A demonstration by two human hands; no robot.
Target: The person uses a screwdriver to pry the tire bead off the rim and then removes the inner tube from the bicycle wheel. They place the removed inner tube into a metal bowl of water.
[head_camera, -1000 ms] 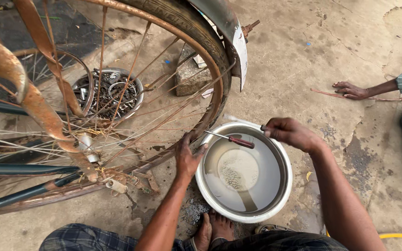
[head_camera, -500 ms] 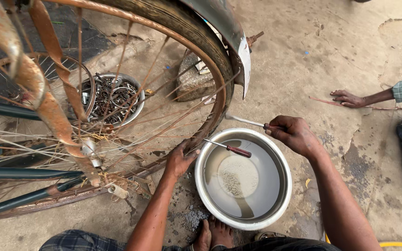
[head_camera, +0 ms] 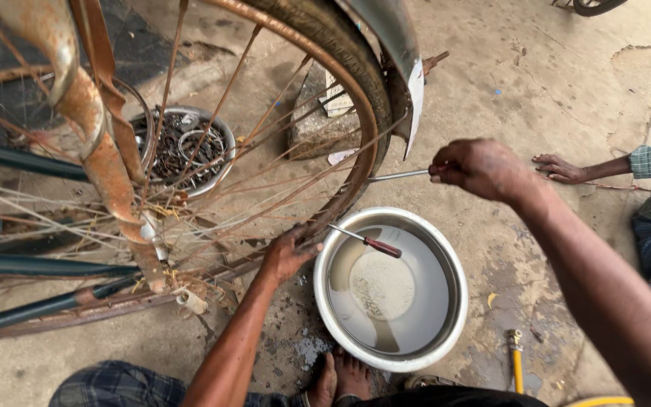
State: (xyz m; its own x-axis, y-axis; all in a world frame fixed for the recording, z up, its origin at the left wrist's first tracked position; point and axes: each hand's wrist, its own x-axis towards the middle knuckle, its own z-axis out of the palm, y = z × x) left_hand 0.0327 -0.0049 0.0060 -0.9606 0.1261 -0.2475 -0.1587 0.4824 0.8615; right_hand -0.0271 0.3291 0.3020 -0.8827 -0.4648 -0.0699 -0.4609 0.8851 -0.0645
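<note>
My right hand [head_camera: 484, 167] is closed in a fist round the near end of a slim metal rod [head_camera: 397, 175]; the handle, if there is one, is hidden inside the fist. The rod's long axis runs nearly level across the view, tilted very slightly up toward my hand, and its free tip points left, toward the rusty rim [head_camera: 356, 143] and dark tyre [head_camera: 337, 45] of the bicycle wheel, reaching the rim's edge just beside the grey mudguard [head_camera: 408, 83]. Whether the tip touches the rim cannot be told. My left hand [head_camera: 286, 255] is clamped over the lower part of the same rim, fingers curled round it, holding no tool. Just beside that hand a red-handled screwdriver [head_camera: 367, 241] lies across the edge of a round steel basin [head_camera: 457, 298] of cloudy water; its shaft points up-left toward the rim, its handle down-right over the water. The basin stands on the concrete floor [head_camera: 551, 68] near my bare foot [head_camera: 337, 380]. Behind the spokes [head_camera: 212, 120] sits a smaller bowl of metal parts [head_camera: 178, 147], and a stone block [head_camera: 318, 124] rests near the tyre. At far right another person's hand [head_camera: 559, 167] lies flat on the floor, well apart from mine.
</note>
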